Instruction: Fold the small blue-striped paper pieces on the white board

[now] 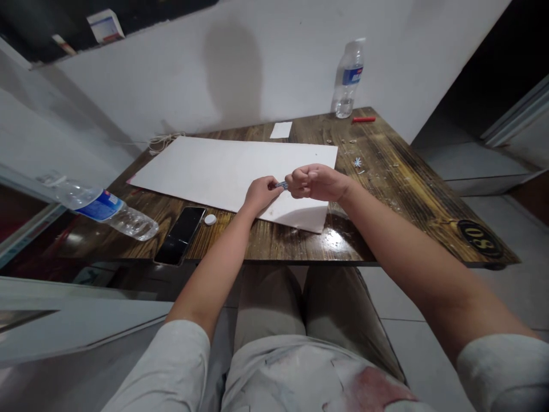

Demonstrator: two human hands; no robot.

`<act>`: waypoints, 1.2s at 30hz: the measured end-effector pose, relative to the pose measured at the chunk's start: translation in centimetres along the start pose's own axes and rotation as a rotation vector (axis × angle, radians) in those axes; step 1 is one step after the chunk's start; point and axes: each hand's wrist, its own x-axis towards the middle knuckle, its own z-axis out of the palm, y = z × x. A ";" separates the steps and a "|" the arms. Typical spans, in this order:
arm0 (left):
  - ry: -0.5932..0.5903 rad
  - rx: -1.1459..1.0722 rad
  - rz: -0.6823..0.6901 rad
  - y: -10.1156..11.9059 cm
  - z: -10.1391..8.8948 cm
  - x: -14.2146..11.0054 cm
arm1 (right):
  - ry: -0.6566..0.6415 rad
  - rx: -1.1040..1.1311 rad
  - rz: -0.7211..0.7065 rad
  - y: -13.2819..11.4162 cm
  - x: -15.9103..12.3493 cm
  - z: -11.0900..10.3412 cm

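Over the white board (223,166) my two hands meet, with a small blue-grey striped piece (282,185) between them. My left hand (261,194) is closed, pinching one end of this piece between thumb and fingers. My right hand (316,182) is closed at the other end, its fingers curled and palm turned partly up; its fingertips hide that end. What exactly the piece is, I cannot make out. To the right of the board, a small light-blue flower-like shape (357,162) lies on the wooden table (412,194).
A phone (180,234) and a white cap (210,220) lie near the front edge. One plastic bottle (107,207) lies at left; another bottle (349,80) stands at the back. Also there: a red stick-like item (363,119), a white paper (281,130) and a cord (162,141).
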 end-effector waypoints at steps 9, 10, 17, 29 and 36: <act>-0.010 -0.026 -0.005 0.1 -0.1 -0.1 | 0.203 -0.040 -0.094 -0.1 0.3 -0.1; -0.011 -0.029 -0.008 0.2 -0.1 -0.1 | 0.213 -0.042 -0.084 -0.1 0.3 -0.1; -0.005 -0.030 0.008 0.1 -0.1 -0.1 | 0.195 -0.030 -0.076 -0.1 0.1 -0.3; -0.013 -0.040 0.002 0.0 0.0 0.0 | 0.198 -0.004 -0.098 -0.2 0.1 -0.4; -0.015 -0.041 0.012 -0.2 0.1 0.1 | 0.146 -0.004 -0.100 -0.1 0.0 -0.7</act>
